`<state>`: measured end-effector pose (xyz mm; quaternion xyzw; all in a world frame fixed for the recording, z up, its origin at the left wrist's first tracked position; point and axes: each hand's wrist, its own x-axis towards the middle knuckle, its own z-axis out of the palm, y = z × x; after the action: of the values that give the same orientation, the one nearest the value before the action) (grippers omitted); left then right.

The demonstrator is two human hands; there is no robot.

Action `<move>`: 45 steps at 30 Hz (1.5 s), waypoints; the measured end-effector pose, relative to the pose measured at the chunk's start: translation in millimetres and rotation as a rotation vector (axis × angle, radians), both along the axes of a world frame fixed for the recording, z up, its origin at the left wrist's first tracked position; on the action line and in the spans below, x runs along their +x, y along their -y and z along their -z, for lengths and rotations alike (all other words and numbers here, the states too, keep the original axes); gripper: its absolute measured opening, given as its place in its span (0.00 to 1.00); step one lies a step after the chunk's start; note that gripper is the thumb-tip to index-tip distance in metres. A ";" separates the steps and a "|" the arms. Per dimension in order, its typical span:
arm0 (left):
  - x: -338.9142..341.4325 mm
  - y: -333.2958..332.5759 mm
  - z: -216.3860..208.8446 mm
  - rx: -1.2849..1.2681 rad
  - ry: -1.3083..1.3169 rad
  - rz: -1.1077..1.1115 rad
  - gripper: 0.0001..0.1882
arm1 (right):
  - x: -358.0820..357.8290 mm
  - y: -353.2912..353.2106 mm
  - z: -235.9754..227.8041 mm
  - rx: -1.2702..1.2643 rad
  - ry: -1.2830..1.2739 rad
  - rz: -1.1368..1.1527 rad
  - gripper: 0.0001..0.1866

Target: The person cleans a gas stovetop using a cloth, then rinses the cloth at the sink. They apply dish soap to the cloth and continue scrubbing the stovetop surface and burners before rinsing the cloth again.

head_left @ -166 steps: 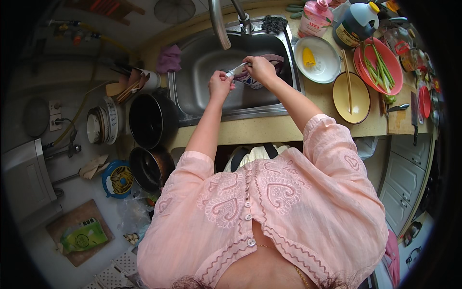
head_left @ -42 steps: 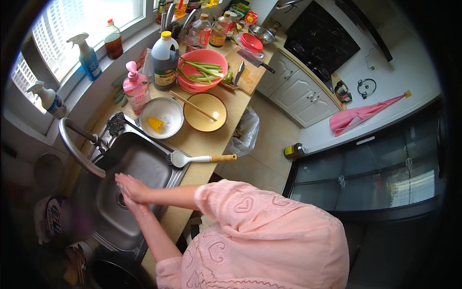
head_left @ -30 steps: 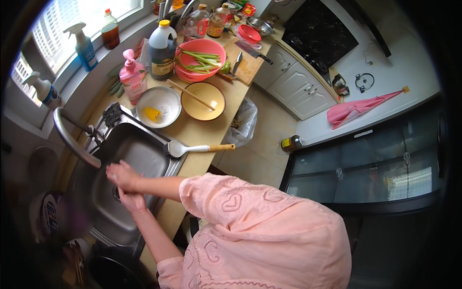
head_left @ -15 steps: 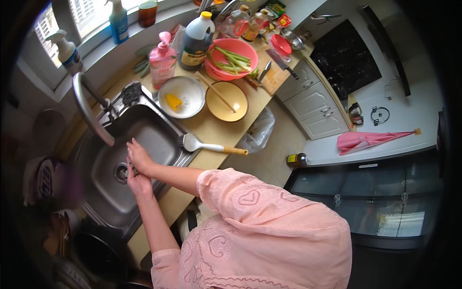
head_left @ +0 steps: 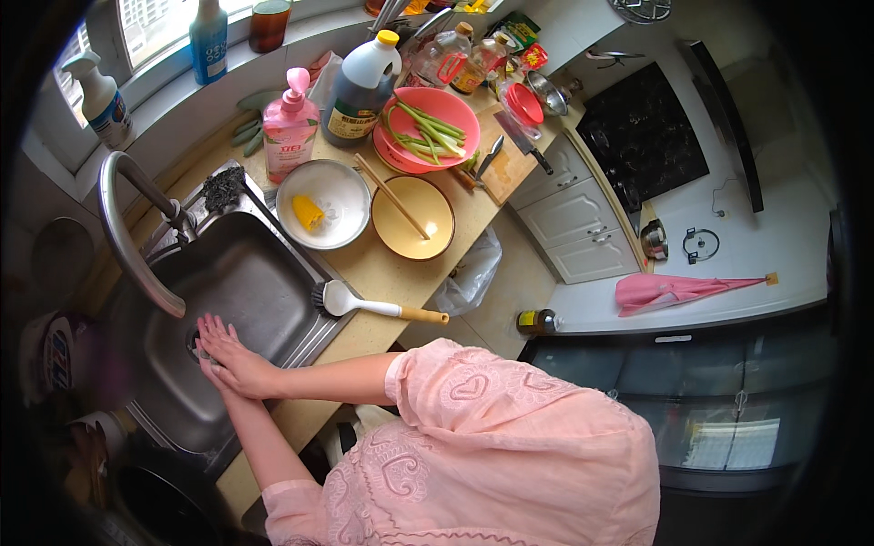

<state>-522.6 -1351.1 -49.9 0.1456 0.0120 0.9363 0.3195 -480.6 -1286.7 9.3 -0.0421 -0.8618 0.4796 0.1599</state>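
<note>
Over the steel sink (head_left: 264,259), my two hands lie one against the other. My right hand (head_left: 238,362) is on top, open, its fingers stretched out and slightly apart. Beneath it is my left hand (head_left: 215,376), mostly covered, so its finger shape is hidden. Whether anything lies between the palms cannot be seen. The drain (head_left: 192,342) shows partly beside the fingertips. Above the basin curves the faucet (head_left: 137,246), its spout near my fingers. A white dish brush (head_left: 360,305) with a wooden handle lies across the sink's right rim.
Behind the sink stand a pink pump bottle (head_left: 290,136) and a large jug (head_left: 360,91). To the right are a white bowl (head_left: 341,214), a yellow bowl (head_left: 437,205) with chopsticks, a pink basin (head_left: 455,118) with green stalks, and a cutting board (head_left: 510,168) with knives.
The view has shifted, moving the scene left. My right hand now lies flatter over the left one, and the dark clump that showed between my hands is out of sight.
</note>
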 end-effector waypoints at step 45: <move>24.1 -18.5 -63.6 -0.539 0.415 -0.115 0.26 | -20.6 -25.8 16.5 0.116 0.243 -0.132 0.29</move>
<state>-498.5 -1332.7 13.7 -0.1384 0.2018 0.9255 0.2890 -501.2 -1260.9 -7.2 -0.0339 -0.9020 0.4297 0.0249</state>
